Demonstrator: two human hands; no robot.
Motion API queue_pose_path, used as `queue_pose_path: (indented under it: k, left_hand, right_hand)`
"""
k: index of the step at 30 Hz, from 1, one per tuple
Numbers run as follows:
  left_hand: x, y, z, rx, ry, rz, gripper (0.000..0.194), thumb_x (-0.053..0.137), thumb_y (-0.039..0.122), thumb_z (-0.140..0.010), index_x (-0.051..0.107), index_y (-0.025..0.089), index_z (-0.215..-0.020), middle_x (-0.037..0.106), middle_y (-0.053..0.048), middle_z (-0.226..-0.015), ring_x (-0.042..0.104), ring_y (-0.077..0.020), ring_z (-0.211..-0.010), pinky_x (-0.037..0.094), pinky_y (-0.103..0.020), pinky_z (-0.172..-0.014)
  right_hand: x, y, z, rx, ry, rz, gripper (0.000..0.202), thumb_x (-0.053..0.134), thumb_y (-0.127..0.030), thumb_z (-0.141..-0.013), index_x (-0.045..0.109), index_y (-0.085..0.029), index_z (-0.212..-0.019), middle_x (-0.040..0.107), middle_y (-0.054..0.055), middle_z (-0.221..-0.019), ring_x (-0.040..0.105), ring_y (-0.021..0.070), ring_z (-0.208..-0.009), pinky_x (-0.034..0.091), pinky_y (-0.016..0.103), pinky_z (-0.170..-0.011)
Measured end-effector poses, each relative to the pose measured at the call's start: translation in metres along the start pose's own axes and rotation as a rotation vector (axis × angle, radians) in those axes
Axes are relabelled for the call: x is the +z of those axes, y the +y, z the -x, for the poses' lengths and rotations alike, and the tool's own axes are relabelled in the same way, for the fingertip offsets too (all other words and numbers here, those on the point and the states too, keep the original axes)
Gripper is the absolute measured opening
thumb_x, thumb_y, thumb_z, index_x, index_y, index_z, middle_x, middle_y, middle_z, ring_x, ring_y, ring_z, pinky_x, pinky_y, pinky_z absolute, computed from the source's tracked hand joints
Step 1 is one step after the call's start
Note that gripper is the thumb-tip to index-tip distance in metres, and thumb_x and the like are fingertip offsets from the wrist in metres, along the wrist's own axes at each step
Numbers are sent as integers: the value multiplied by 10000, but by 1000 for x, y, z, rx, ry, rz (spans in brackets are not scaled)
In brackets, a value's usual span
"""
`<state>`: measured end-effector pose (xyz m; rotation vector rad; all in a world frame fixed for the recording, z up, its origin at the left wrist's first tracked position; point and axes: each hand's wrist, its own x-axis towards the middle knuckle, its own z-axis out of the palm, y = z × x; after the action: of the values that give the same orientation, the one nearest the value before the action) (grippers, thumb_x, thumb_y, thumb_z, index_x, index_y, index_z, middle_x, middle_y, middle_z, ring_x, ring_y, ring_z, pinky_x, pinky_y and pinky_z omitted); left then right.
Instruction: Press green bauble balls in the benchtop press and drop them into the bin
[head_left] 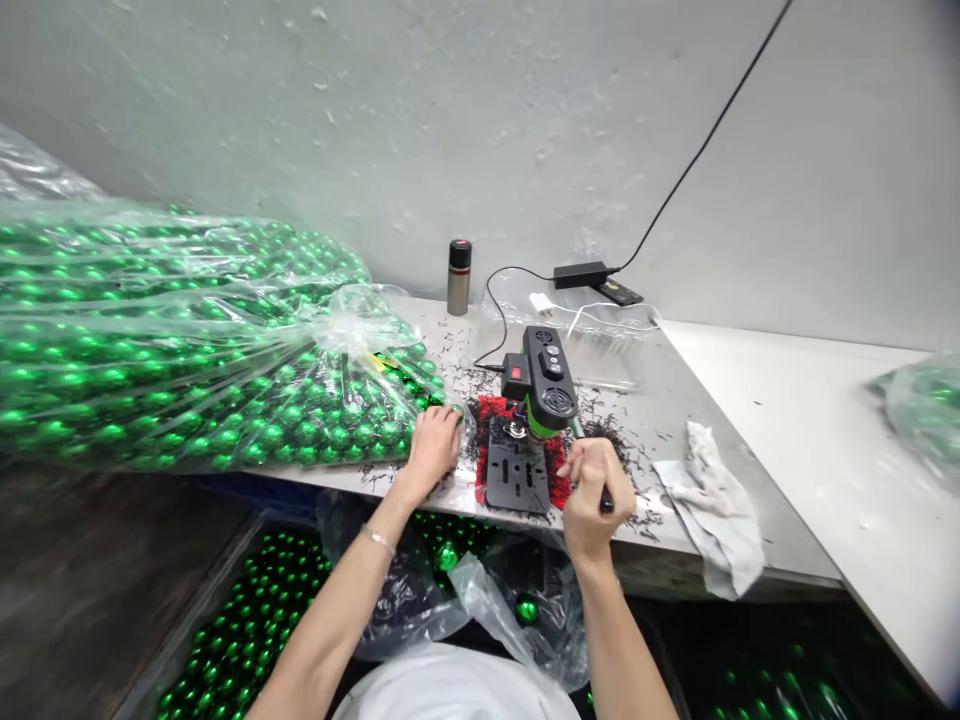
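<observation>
My right hand (598, 490) is closed round the lever handle (607, 499) of a small black bench press machine (551, 375) with a green band and a red switch. Under its head lies a slotted black base plate (517, 478) on a red mat (481, 487). At the mouth of a clear plastic bag (349, 325) full of shiny green balls (337, 438), my left hand (437, 440) rests with its fingers curled at the nearest balls. What those fingers hold, if anything, is hidden.
Short black bits (600, 415) litter the metal table. A spray can (459, 278), a power adapter (581, 275) with its cable, and a white cloth (712, 505) lie around the machine. Below the front edge, a plastic-lined container holds more green balls (247, 610).
</observation>
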<state>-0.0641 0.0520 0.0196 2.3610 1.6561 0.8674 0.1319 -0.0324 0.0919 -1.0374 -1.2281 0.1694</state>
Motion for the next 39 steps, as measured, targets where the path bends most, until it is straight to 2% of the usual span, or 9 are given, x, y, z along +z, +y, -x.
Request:
queue_pose_path:
  k: [4,9,13,17,20,24,29,34,39]
  left_hand:
    - [11,-14,-47,68,-146,-11,273,572,-7,-771,707,170,-929,665,-150,-1074,581,-290,-1014,475,-433,-935]
    - [18,-22,-58,17,-157,33,298,574,-26,-724,713,149,-922,629,-135,-1004,591,-279,-974,502,-421,-925]
    - [2,-17,-45,-73,-124,188,310,629,167,-840,696,155,-1143,607,-121,-1124,633,-243,-957,534,-409,-913]
    - [-12,-3,-15,-336,-151,860,501,696,440,-857,639,205,-1296,679,-53,-1003,683,-188,-850,560,-355,-841]
    - [-8,9,9,-502,-157,1233,609,793,524,-752,661,187,-1241,716,-49,-963,691,-154,-768,573,-317,-781]
    - [8,21,25,-610,-146,1396,556,827,546,-706,715,164,-1094,742,-79,-972,686,-137,-745,578,-281,-732]
    - [33,34,26,-578,-204,1181,544,799,503,-744,712,172,-1167,753,-62,-961,701,-170,-811,572,-300,-762]
    - [54,49,24,-365,-145,827,417,733,386,-813,717,177,-1174,764,-66,-954,689,-212,-834,563,-355,-804]
    - [54,55,18,-133,-120,513,374,744,333,-828,722,214,-1182,770,-81,-1021,689,-251,-911,541,-411,-885]
  right_hand:
    - [0,1,1,-8,-5,22,356,419,-266,-1011,489,-214,-666,497,-24,-651,507,122,-590,394,291,-581]
    - [1,4,2,-27,14,17,339,418,-244,-1006,492,-214,-676,502,-21,-662,514,123,-596,404,289,-581]
    - [0,7,4,-69,-5,22,324,425,-225,-1000,500,-211,-685,518,-15,-675,513,119,-594,401,286,-573]
    - [0,8,4,-85,7,27,333,424,-226,-997,484,-215,-669,525,-10,-675,516,123,-598,402,289,-570]
    - [0,4,1,-63,14,31,340,417,-242,-1003,480,-219,-669,510,-16,-659,502,123,-590,396,292,-570]
    - [0,-5,-12,-48,-16,42,370,404,-255,-1011,430,-226,-643,472,-23,-633,488,118,-599,391,292,-580]
    - [-1,-9,-23,-64,-30,51,383,423,-251,-1005,394,-228,-624,448,-30,-623,486,111,-601,385,290,-584]
    - [-1,-7,-18,-80,-34,50,366,424,-241,-1003,414,-225,-637,452,-29,-629,478,111,-598,383,287,-577]
    - [-2,-8,-14,-100,-26,48,346,426,-208,-998,428,-222,-652,465,-26,-633,502,117,-615,382,283,-575]
